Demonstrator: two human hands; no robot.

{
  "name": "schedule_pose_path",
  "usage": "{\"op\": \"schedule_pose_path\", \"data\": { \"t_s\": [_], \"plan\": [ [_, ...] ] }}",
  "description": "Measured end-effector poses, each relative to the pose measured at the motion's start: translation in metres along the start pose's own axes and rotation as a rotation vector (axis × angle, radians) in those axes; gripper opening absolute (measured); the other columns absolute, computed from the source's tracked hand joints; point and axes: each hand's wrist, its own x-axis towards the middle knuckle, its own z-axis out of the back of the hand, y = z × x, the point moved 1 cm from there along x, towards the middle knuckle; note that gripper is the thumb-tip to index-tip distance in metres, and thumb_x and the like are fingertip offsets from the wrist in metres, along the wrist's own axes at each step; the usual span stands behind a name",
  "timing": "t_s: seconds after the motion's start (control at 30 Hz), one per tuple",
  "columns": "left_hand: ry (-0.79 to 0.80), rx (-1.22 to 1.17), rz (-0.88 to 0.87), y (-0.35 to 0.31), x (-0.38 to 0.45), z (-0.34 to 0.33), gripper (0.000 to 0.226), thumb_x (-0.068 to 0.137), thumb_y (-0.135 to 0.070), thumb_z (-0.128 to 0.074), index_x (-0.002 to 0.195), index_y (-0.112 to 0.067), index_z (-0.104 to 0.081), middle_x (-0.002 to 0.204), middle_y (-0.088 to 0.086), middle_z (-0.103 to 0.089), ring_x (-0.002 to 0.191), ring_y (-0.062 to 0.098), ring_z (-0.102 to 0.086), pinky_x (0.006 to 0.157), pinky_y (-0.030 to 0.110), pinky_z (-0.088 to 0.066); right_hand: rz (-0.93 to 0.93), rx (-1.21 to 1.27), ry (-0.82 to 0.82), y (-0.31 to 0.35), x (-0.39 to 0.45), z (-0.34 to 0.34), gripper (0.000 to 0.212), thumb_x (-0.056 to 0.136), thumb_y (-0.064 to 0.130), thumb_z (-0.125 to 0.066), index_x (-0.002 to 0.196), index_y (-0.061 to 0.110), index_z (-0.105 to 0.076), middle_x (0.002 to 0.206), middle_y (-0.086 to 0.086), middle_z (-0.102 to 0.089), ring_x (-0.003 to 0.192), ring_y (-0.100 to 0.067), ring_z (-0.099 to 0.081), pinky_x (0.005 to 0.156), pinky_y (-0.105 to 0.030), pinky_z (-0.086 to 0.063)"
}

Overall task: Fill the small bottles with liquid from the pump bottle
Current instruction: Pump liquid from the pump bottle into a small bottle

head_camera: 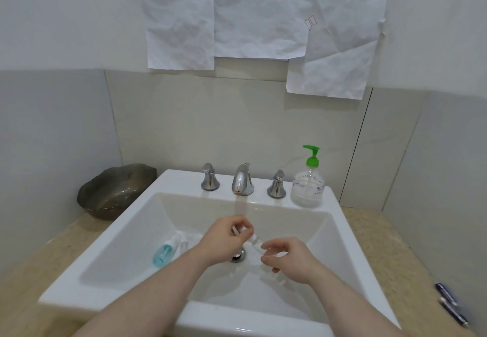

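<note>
Over the white sink (110,234) both my hands hold one small clear bottle (256,243). My left hand (226,239) pinches its cap end, and my right hand (287,257) grips its body from the right. A small blue bottle (162,255) lies on its side on the basin floor to the left, with a small clear bottle (184,245) beside it. The pump bottle (308,186), clear with a green pump head, stands upright on the sink's back right corner.
A chrome faucet (242,180) with two handles (210,177) (276,185) stands at the back of the sink, and the drain (239,255) lies below my hands. A dark bowl (116,191) sits on the counter at left. Two pens (450,302) lie at right.
</note>
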Motion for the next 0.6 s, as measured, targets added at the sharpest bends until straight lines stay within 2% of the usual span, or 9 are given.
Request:
{"op": "schedule_pose_path", "data": {
  "t_s": [0.1,0.23,0.33,0.4,0.47,0.53,0.6],
  "plan": [
    [-0.045,0.129,0.074,0.002,0.002,0.0,0.039,0.095,-0.055,-0.058,0.071,-0.025,-0.059,0.065,-0.009,-0.057,0.061,0.01,-0.053,0.067,0.037,-0.049,0.01,0.002,-0.014,0.001,0.001,0.001,0.026,0.088,0.019,-0.081,0.114,0.022,-0.075,0.104,0.003,-0.078,0.058,-0.009,-0.064,0.067,-0.02,-0.055],
    [-0.115,0.22,0.191,-0.002,0.005,0.001,0.064,0.093,-0.066,-0.052,0.06,-0.012,-0.049,0.053,-0.002,-0.049,0.056,0.019,-0.049,0.057,0.033,-0.039,0.01,0.015,-0.042,0.0,0.006,0.0,0.028,0.086,0.019,-0.083,0.113,0.024,-0.076,0.103,0.004,-0.077,0.059,-0.01,-0.063,0.069,-0.023,-0.056],
    [-0.076,0.213,0.314,0.002,0.007,-0.002,0.063,0.09,-0.063,-0.053,0.051,-0.017,-0.036,0.05,-0.001,-0.041,0.052,0.022,-0.043,0.056,0.033,-0.037,0.002,0.0,-0.059,-0.002,0.008,-0.001,0.029,0.084,0.017,-0.085,0.11,0.024,-0.078,0.103,0.006,-0.076,0.059,-0.009,-0.063,0.069,-0.021,-0.056],
    [-0.035,0.167,0.407,0.003,0.01,-0.001,0.059,0.091,-0.06,-0.053,0.053,-0.016,-0.043,0.056,0.002,-0.051,0.056,0.024,-0.051,0.061,0.032,-0.042,-0.012,-0.042,-0.083,-0.005,0.009,0.0,0.028,0.083,0.016,-0.085,0.106,0.028,-0.077,0.104,0.011,-0.074,0.065,-0.006,-0.067,0.063,-0.014,-0.053],
    [-0.058,0.095,0.472,0.004,0.011,0.006,0.055,0.095,-0.053,-0.052,0.059,-0.012,-0.05,0.06,0.006,-0.057,0.056,0.026,-0.055,0.061,0.032,-0.043,-0.032,-0.088,-0.133,-0.011,0.01,0.005,0.029,0.082,0.016,-0.085,0.105,0.031,-0.077,0.106,0.015,-0.072,0.076,-0.003,-0.069,0.057,-0.011,-0.05],
    [-0.092,0.096,0.472,0.007,0.01,0.013,0.053,0.096,-0.051,-0.051,0.061,-0.011,-0.053,0.059,0.008,-0.059,0.053,0.024,-0.056,0.06,0.033,-0.046,-0.049,-0.08,-0.185,-0.017,0.011,0.01,0.028,0.081,0.017,-0.085,0.105,0.029,-0.077,0.105,0.014,-0.072,0.076,-0.003,-0.069,0.054,-0.01,-0.049],
    [-0.075,0.231,0.387,0.015,0.009,0.013,0.053,0.094,-0.055,-0.053,0.058,-0.017,-0.051,0.065,0.008,-0.065,0.057,0.021,-0.055,0.063,0.034,-0.048,-0.054,-0.048,-0.213,-0.019,0.015,0.011,0.026,0.081,0.016,-0.084,0.104,0.025,-0.076,0.104,0.009,-0.073,0.063,-0.005,-0.068,0.054,-0.012,-0.048]
  ]
}}
